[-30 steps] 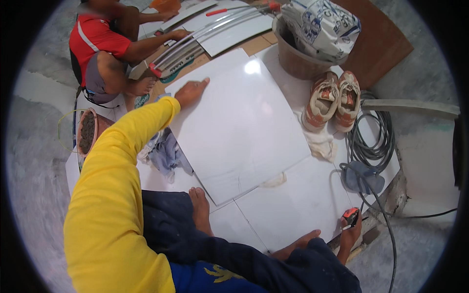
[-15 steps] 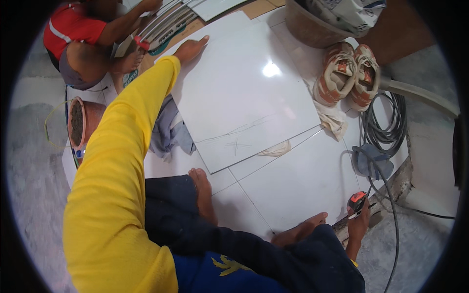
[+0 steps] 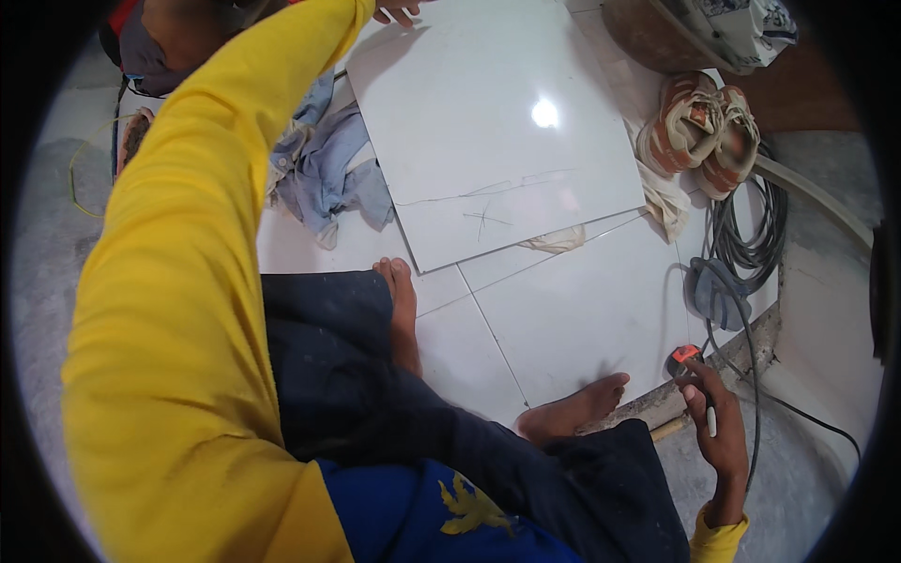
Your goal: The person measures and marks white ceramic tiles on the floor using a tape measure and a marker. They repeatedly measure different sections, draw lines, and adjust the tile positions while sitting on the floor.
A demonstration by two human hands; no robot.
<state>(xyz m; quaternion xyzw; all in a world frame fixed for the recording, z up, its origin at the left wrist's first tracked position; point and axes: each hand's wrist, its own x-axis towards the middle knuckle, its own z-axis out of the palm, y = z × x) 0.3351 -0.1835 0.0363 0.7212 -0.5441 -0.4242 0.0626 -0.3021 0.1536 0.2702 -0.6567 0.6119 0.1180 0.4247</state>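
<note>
A large glossy white tile (image 3: 488, 113) lies at a slant on the white floor tiles, with thin pencil-like lines and a cross drawn near its near edge. At the top of the view my left hand (image 3: 398, 11) is partly cut off. Its visible fingers are apart over the tile's far left part and hold nothing I can see. On the right, my right hand (image 3: 723, 436) has a slim pale pen-like marker (image 3: 711, 420) between its fingers. Its fingertips are beside a red-and-black tape measure (image 3: 683, 358) at the floor's edge; whether they touch is unclear.
Crumpled blue-grey cloth (image 3: 333, 169) lies left of the tile. Worn orange-and-white shoes (image 3: 683, 127), a basin (image 3: 648, 33) and coiled grey cable (image 3: 751, 235) are on the right. My bare feet are on the near floor tiles (image 3: 497, 310). Another person (image 3: 178, 42) sits top left.
My left hand has moved up toward the top edge, its fingers spreading. The tape measure, earlier in my right hand, now appears lower beside its fingertips. The whole view has shifted.
</note>
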